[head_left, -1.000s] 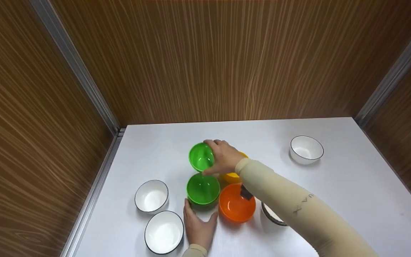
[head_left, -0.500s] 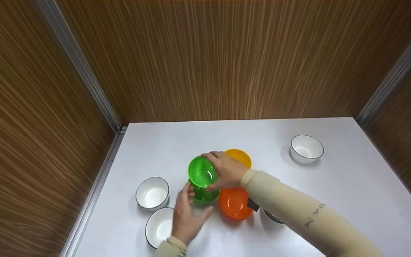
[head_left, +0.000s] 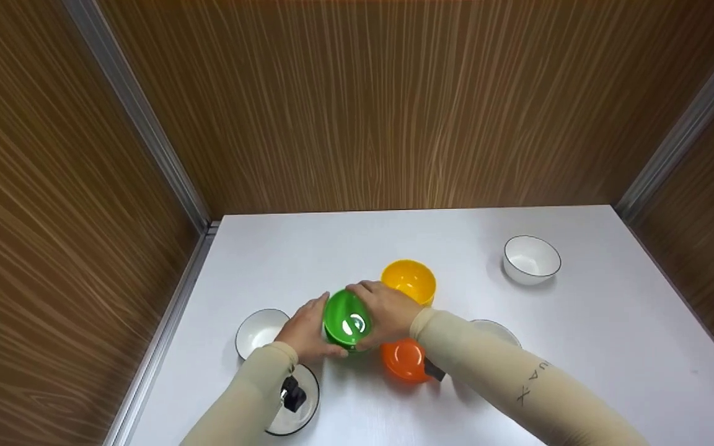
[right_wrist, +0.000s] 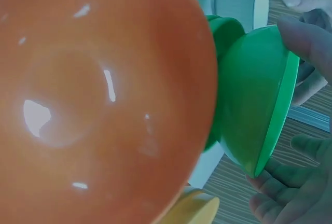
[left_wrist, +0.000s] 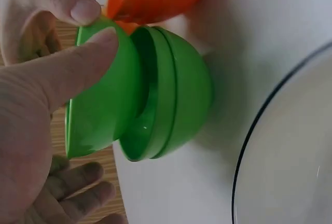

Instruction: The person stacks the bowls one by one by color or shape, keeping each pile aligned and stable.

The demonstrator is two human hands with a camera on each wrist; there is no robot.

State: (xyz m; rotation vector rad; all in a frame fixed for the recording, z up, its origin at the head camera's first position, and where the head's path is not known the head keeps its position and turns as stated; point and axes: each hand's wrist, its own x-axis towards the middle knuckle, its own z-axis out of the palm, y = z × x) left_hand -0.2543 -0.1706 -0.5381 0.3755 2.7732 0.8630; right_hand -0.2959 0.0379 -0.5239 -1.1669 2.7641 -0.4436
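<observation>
A green bowl (head_left: 346, 319) is held between both hands, tilted. My left hand (head_left: 305, 329) grips its left side; in the left wrist view its thumb (left_wrist: 88, 60) presses the outer wall. On the opposite side my right hand (head_left: 389, 314) grips the rim, with thumb (right_wrist: 311, 42) and fingers (right_wrist: 285, 182) at the bowl's edge. Directly beneath, nested green bowls (left_wrist: 189, 94) stand on the table, and the held bowl's base dips into their mouth. From the head view the held bowl hides them.
Close by stand an orange bowl (head_left: 403, 359) and a yellow bowl (head_left: 409, 282). White dark-rimmed bowls lie left (head_left: 261, 331) and front left (head_left: 298, 409), the latter partly under the left sleeve. Another white bowl (head_left: 532, 260) sits back right; one more (head_left: 496, 329) is half behind the right arm.
The right hand has brought the green bowl toward the front, over the other green ones. My left hand has risen from the front and now grips the held bowl's left side.
</observation>
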